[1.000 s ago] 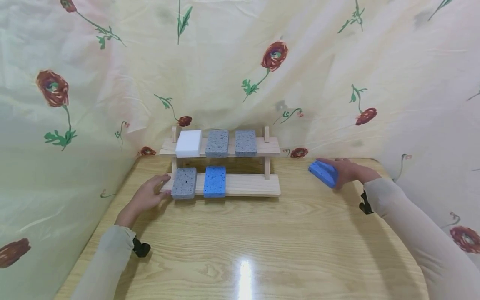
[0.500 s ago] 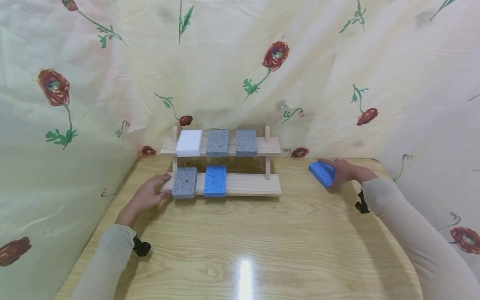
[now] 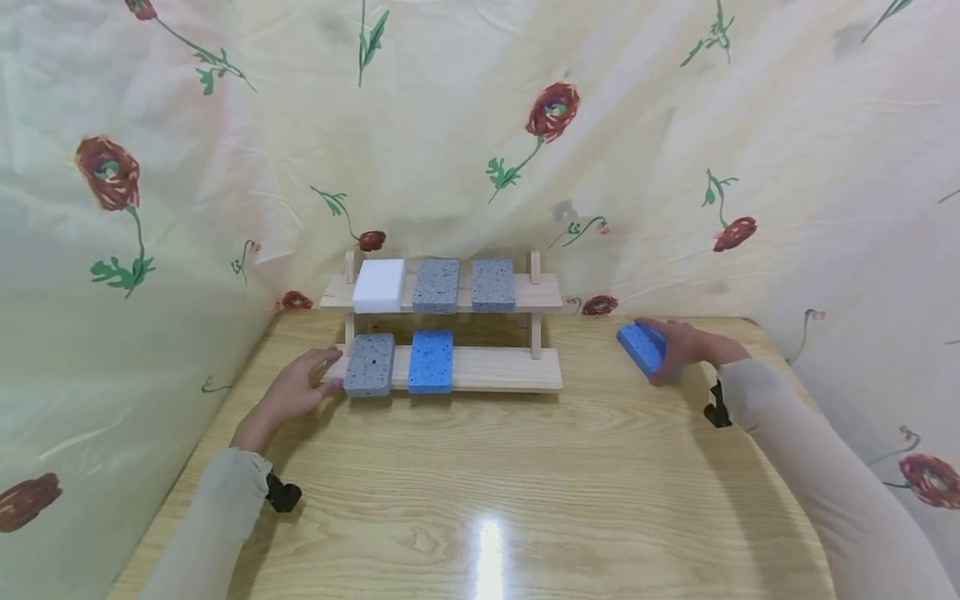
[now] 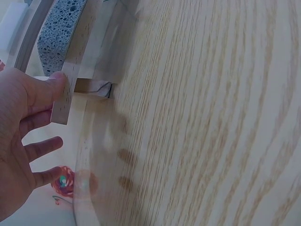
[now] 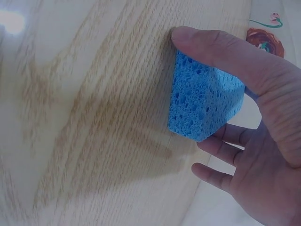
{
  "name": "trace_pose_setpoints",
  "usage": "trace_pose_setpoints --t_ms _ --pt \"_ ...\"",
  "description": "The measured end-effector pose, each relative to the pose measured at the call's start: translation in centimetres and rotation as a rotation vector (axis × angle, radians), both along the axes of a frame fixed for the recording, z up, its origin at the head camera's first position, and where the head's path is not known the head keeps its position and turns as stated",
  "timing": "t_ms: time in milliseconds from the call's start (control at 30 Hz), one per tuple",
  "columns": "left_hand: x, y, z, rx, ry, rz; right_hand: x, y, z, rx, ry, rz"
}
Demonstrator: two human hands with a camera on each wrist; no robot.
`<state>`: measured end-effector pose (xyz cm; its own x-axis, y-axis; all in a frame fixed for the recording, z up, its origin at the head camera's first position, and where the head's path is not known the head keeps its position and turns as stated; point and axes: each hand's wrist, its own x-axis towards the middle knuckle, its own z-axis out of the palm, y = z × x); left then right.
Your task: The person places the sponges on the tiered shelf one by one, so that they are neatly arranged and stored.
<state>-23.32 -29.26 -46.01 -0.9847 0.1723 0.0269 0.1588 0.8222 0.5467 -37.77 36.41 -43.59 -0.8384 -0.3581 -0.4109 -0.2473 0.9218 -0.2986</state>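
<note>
My left hand (image 3: pixel 295 388) pinches the left end of the lower board of a two-tier wooden rack (image 3: pixel 506 368), thumb on the front edge, as the left wrist view shows. Right beside the thumb lies a grey sponge (image 3: pixel 369 365), and to its right a blue sponge (image 3: pixel 431 362) on the same board. Out to the right of the rack, my right hand (image 3: pixel 681 350) grips another blue sponge (image 5: pixel 190 94) between thumb and fingers. That sponge is tilted and close over the table.
The rack's upper board carries a white sponge (image 3: pixel 378 285) and two grey sponges (image 3: pixel 436 286). A flower-printed cloth (image 3: pixel 450 150) hangs behind the wooden table (image 3: pixel 420 500) and along both its sides. Each wrist wears a black camera mount (image 3: pixel 282 493).
My right wrist and forearm have shifted slightly left, while the blue sponge in that hand stays at nearly the same spot. The left hand keeps its place on the rack.
</note>
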Motion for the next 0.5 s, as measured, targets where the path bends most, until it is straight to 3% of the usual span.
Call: trace_pose_setpoints --t_ms 500 --pt "-0.03 -0.09 -0.20 0.008 0.007 -0.005 0.06 0.20 -0.71 -0.102 0.042 0.017"
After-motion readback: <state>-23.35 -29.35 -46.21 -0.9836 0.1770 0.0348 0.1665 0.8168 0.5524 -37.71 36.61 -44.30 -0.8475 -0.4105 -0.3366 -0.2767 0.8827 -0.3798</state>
